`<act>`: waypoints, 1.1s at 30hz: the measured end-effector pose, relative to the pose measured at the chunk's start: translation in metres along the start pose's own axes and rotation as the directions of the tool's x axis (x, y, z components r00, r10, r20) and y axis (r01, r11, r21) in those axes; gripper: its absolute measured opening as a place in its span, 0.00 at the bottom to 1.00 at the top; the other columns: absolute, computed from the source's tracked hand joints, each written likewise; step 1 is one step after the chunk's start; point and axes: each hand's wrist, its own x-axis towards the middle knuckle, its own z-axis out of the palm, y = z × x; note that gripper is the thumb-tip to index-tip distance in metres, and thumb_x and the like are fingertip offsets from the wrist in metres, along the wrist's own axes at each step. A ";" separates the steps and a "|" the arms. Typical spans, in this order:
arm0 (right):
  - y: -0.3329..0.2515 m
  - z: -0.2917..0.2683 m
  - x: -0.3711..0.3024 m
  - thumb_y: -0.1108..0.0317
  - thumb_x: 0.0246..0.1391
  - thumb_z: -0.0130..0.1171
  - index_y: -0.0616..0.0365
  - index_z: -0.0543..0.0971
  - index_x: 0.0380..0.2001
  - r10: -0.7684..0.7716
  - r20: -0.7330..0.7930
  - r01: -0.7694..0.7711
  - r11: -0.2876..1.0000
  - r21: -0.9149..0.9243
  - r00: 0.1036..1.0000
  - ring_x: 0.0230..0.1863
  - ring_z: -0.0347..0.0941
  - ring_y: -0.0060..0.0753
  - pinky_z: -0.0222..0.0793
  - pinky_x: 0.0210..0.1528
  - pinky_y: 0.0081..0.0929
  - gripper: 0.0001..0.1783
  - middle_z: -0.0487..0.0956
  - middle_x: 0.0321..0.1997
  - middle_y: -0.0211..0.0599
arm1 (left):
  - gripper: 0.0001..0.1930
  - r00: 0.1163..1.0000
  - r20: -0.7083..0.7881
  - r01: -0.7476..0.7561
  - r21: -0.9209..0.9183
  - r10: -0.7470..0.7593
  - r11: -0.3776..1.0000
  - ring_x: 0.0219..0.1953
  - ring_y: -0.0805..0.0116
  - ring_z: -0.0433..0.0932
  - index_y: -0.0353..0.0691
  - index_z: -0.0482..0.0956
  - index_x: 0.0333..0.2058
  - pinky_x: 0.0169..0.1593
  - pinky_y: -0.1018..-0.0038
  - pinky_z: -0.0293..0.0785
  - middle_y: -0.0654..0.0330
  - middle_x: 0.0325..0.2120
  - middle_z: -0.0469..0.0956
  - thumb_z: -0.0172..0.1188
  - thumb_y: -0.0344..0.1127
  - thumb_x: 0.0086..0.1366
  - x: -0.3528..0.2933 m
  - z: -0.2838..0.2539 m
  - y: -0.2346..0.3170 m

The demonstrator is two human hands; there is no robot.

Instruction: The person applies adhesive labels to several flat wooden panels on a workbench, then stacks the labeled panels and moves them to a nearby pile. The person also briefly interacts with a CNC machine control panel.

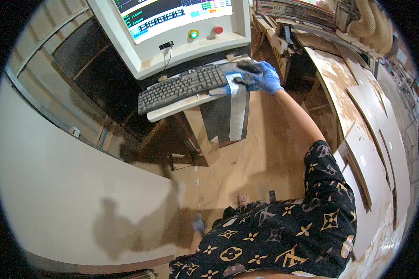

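My right hand [269,79], in a blue glove, reaches to the right end of a small shelf [160,114]. Its fingers curl over a dark rounded thing that looks like a computer mouse [248,66]; glove and mouse partly blend together. Left of it lies a dusty black keyboard [184,86], which neither hand touches. A pale printed strip [238,114] hangs from the shelf's front edge just below the right hand. Low beside my body hangs my left hand [199,224], gloved in blue with dark fingertips. It is small and blurred, so its finger pose is unclear.
Above the keyboard stands a pale control cabinet with a lit screen [181,18], a glowing green button [193,34] and a red knob [218,30]. Dusty boards [372,121] are stacked at the right. A large white panel [74,172] stands at the left.
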 end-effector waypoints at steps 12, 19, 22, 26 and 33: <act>0.029 0.043 0.035 0.63 0.42 0.59 0.40 0.74 0.46 -0.197 0.020 0.197 0.980 0.010 0.980 0.52 0.65 0.48 0.63 0.53 0.39 0.22 0.68 0.54 0.37 | 0.21 0.973 0.139 -0.229 0.680 0.184 0.697 0.57 0.61 0.59 0.45 0.68 0.51 0.57 0.65 0.57 0.59 0.56 0.60 0.48 0.48 0.61 0.010 0.050 -0.039; 0.025 0.036 0.031 0.62 0.42 0.59 0.41 0.76 0.43 -0.228 0.023 0.226 0.972 0.064 0.974 0.51 0.65 0.49 0.62 0.53 0.38 0.20 0.70 0.52 0.38 | 0.22 0.921 0.365 -0.390 0.871 0.137 0.300 0.62 0.65 0.50 0.52 0.70 0.50 0.61 0.67 0.50 0.65 0.60 0.55 0.47 0.53 0.61 0.039 0.036 -0.009; 0.021 0.031 0.029 0.61 0.42 0.60 0.41 0.77 0.43 -0.230 0.011 0.228 0.970 0.078 0.973 0.51 0.65 0.49 0.62 0.53 0.37 0.20 0.70 0.52 0.38 | 0.19 0.921 0.390 -0.321 0.750 0.005 0.578 0.57 0.63 0.58 0.49 0.72 0.47 0.56 0.67 0.57 0.63 0.55 0.61 0.50 0.49 0.59 0.061 0.035 0.009; 0.019 0.029 0.027 0.69 0.40 0.61 0.46 0.76 0.43 -0.204 0.024 0.201 0.975 0.096 0.979 0.52 0.65 0.47 0.62 0.55 0.35 0.22 0.70 0.52 0.39 | 0.15 0.855 0.399 0.040 0.587 -0.332 0.808 0.50 0.61 0.69 0.46 0.76 0.42 0.50 0.68 0.67 0.59 0.49 0.70 0.54 0.43 0.57 0.075 0.040 0.017; 0.021 0.029 0.025 0.64 0.40 0.61 0.43 0.76 0.43 -0.224 0.010 0.223 0.972 0.072 0.975 0.51 0.64 0.47 0.60 0.54 0.37 0.21 0.70 0.52 0.35 | 0.15 0.873 0.474 -0.469 0.757 0.113 0.454 0.51 0.57 0.68 0.43 0.77 0.39 0.52 0.68 0.65 0.55 0.47 0.71 0.56 0.40 0.53 0.066 0.038 0.009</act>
